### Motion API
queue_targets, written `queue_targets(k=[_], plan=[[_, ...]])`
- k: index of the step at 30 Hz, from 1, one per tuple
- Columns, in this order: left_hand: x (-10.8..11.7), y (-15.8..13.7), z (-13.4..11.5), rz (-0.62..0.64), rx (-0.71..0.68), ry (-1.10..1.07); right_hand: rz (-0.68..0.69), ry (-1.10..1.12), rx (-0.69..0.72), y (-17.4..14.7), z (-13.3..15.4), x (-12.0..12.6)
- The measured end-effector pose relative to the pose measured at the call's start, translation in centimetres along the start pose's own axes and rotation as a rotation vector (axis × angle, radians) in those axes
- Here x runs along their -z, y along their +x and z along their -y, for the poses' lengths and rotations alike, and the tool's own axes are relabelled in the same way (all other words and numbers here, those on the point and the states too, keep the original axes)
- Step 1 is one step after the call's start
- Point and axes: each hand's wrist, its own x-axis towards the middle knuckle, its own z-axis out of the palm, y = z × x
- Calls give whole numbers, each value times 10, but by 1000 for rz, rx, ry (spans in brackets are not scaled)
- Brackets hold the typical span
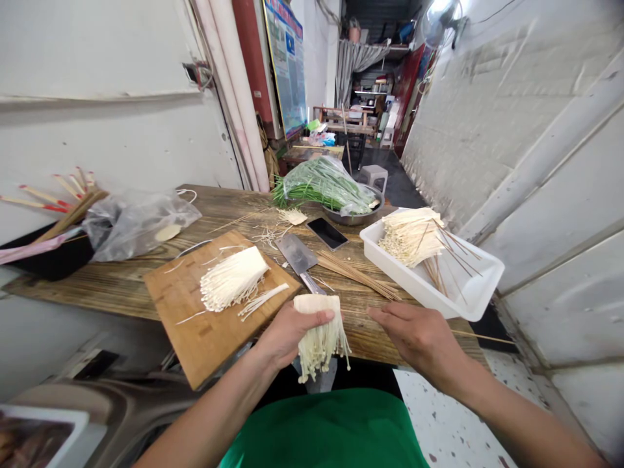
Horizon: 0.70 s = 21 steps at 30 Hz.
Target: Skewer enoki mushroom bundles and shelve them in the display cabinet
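Pinched in my left hand (287,331) is a flat bunch of enoki mushrooms (319,335), cut edge up and caps hanging down. My right hand (419,338) is closed around a bamboo skewer (482,336); its long end sticks out to the right, past the wrist. A gap separates my right hand from the bunch. On the wooden cutting board (190,351) at the left lies a larger enoki clump (234,279) with a few loose strands beside it. A cleaver (297,253) rests just beyond my left hand, near a pile of bamboo skewers (358,276).
A white plastic tray (468,299) at the right holds skewered enoki (412,237). Farther back are a black phone (327,233) and bagged green chives (326,185) over a metal bowl (353,218). A clear plastic bag (136,221) and a black container (53,257) occupy the left end.
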Motion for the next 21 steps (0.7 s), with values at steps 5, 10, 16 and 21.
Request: queue_targets(k=[5,10,16,21], plan=[[-1,1,1,6,-1,14,5,39,-17,1,0,1],[1,1,1,38,11,27,-9,132,-20,2,-5,-4],[-1,0,2,30,6,24,-24,207,-23,4,-7,-9],[-2,-3,-2,40,-14,16,-47,239,-29,4,-7,-7]])
